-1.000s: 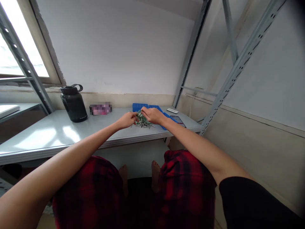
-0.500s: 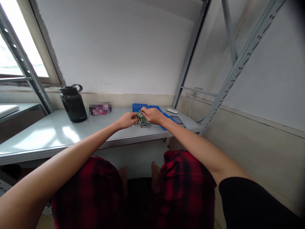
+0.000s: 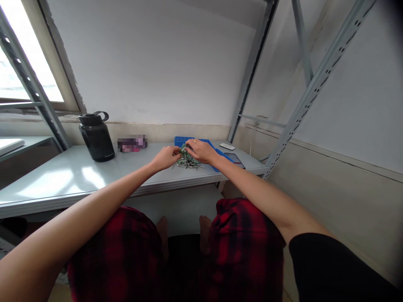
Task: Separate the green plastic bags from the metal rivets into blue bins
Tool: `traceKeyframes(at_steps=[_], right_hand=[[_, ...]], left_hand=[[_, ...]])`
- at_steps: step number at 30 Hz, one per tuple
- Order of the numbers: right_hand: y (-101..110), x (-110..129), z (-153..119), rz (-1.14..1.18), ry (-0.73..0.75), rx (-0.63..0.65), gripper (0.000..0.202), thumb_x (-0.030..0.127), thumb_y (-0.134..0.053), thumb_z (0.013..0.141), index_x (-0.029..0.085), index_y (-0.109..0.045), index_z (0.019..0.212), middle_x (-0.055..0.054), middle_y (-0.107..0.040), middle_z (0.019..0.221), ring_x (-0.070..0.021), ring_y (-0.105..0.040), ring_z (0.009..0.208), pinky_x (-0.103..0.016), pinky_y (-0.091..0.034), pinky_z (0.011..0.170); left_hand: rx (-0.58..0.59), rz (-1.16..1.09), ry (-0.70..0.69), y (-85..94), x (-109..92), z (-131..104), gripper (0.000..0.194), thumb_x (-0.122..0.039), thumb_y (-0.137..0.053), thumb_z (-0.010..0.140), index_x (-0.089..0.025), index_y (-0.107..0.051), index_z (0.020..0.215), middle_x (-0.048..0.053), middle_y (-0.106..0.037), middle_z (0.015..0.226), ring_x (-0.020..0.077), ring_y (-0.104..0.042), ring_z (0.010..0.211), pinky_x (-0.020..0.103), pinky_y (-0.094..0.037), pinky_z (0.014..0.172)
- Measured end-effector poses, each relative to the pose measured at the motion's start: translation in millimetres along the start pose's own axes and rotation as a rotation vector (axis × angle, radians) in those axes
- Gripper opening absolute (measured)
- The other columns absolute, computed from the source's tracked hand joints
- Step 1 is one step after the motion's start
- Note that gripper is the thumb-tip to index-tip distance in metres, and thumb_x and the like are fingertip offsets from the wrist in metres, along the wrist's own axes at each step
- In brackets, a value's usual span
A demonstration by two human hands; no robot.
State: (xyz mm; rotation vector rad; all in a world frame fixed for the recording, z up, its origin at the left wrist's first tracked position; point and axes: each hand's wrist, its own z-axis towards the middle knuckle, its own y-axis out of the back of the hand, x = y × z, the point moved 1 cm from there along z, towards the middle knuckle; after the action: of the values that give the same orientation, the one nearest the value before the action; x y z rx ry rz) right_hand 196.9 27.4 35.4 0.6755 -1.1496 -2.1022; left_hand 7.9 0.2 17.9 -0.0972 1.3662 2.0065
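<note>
My left hand (image 3: 166, 157) is closed, its thumb and fingers pinching the left side of a crumpled, greenish see-through plastic bag (image 3: 183, 149). On the other side, my right hand (image 3: 200, 151) grips the same bag with curled fingers, and its fingertips are partly hidden. Just below both hands, a loose pile of thin metal pieces (image 3: 188, 162), like screws or rivets, lies on the grey table (image 3: 138, 167) near its front edge. The pieces are too small to name surely.
Blue plastic bins (image 3: 184, 140) stand behind and right of my hands. A white computer mouse (image 3: 227, 146) and a dark flat device (image 3: 235, 160) lie at the right. Further left are a black water bottle (image 3: 97, 138) and a blurred pink item (image 3: 132, 144). Metal shelf posts (image 3: 310, 100) flank the table.
The bag between my hands looks smaller and more bunched, and more of the metal pile shows beneath it. My hands have shifted only slightly, the right one turning a little.
</note>
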Motion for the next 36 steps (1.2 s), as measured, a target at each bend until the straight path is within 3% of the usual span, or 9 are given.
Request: traceKeyframes(at_steps=[5,8,13,18,22,24,27,31,36], right_hand=[[3,1,3,0.005,-0.003,-0.096,0.024,0.030,-0.040,0.100,0.016,-0.058,0.107,-0.015,-0.058,0.110,-0.0255,-0.052,0.106,-0.034,-0.040,0.087],[6,-1,7,0.076,-0.129,-0.166,0.026,0.035,-0.047,0.097,0.015,-0.057,0.110,-0.016,-0.057,0.112,-0.0275,-0.051,0.108,-0.039,-0.041,0.091],[0,6,16,0.643,-0.443,-0.087,0.039,0.048,-0.053,0.092,0.018,-0.050,0.117,-0.010,-0.063,0.101,-0.0215,-0.060,0.088,-0.035,-0.050,0.074],[-7,23,23,1.116,-0.459,-0.125,0.035,0.051,-0.062,0.087,0.023,-0.052,0.105,-0.008,-0.062,0.105,-0.0186,-0.062,0.089,-0.031,-0.056,0.066],[2,17,26,1.247,-0.533,-0.218,0.019,0.037,-0.063,0.086,0.020,-0.054,0.093,-0.007,-0.062,0.102,-0.0174,-0.061,0.090,-0.030,-0.058,0.067],[6,9,25,1.297,-0.604,-0.253,0.014,0.030,-0.061,0.085,0.019,-0.055,0.091,-0.006,-0.061,0.101,-0.0173,-0.061,0.090,-0.031,-0.059,0.067],[10,3,21,1.391,-0.651,-0.242,0.009,0.025,-0.059,0.081,0.019,-0.056,0.088,-0.004,-0.061,0.095,-0.0170,-0.060,0.088,-0.033,-0.060,0.068],[11,6,16,1.488,-0.618,-0.160,0.010,0.023,-0.060,0.076,0.020,-0.053,0.083,-0.002,-0.059,0.087,-0.0156,-0.060,0.080,-0.035,-0.059,0.070],[12,8,13,1.470,-0.544,-0.061,0.010,0.023,-0.058,0.070,0.019,-0.050,0.075,0.001,-0.052,0.073,-0.0143,-0.056,0.070,-0.036,-0.057,0.069]], left_hand=[[0.037,-0.156,0.046,-0.5,1,2,0.023,-0.032,-0.050,0.081,-0.019,-0.068,0.074,0.003,-0.070,0.068,0.0210,-0.066,0.069,0.028,-0.047,0.066],[0.015,-0.283,0.088,-0.3,0,3,0.024,-0.032,-0.048,0.082,-0.019,-0.068,0.079,0.004,-0.074,0.079,0.0210,-0.069,0.072,0.028,-0.050,0.068],[-0.111,-0.235,0.072,2.3,-7,1,0.023,-0.029,-0.052,0.083,-0.017,-0.071,0.088,0.005,-0.075,0.085,0.0235,-0.069,0.084,0.030,-0.052,0.076],[-0.249,-0.194,-0.070,2.9,-13,0,0.026,-0.031,-0.053,0.088,-0.016,-0.073,0.095,0.011,-0.066,0.114,0.0228,-0.063,0.101,0.033,-0.052,0.089],[-0.274,-0.396,-0.023,5.4,-15,1,0.027,-0.035,-0.056,0.089,-0.018,-0.070,0.105,0.012,-0.056,0.129,0.0229,-0.059,0.113,0.034,-0.055,0.088],[-0.262,-0.563,0.067,6.3,-14,3,0.032,-0.037,-0.056,0.090,-0.017,-0.064,0.114,0.012,-0.059,0.126,0.0217,-0.064,0.105,0.034,-0.057,0.081],[-0.178,-0.731,0.168,5.7,-12,4,0.039,-0.040,-0.062,0.087,-0.014,-0.061,0.115,0.011,-0.068,0.104,0.0198,-0.069,0.083,0.036,-0.058,0.073],[-0.154,-0.747,0.169,5.3,-8,5,0.036,-0.042,-0.073,0.076,-0.013,-0.065,0.097,0.007,-0.070,0.083,0.0187,-0.068,0.071,0.035,-0.056,0.071],[-0.114,-0.711,0.145,5.4,-6,5,0.035,-0.043,-0.073,0.073,-0.013,-0.068,0.091,0.006,-0.070,0.078,0.0187,-0.066,0.074,0.033,-0.054,0.072]])
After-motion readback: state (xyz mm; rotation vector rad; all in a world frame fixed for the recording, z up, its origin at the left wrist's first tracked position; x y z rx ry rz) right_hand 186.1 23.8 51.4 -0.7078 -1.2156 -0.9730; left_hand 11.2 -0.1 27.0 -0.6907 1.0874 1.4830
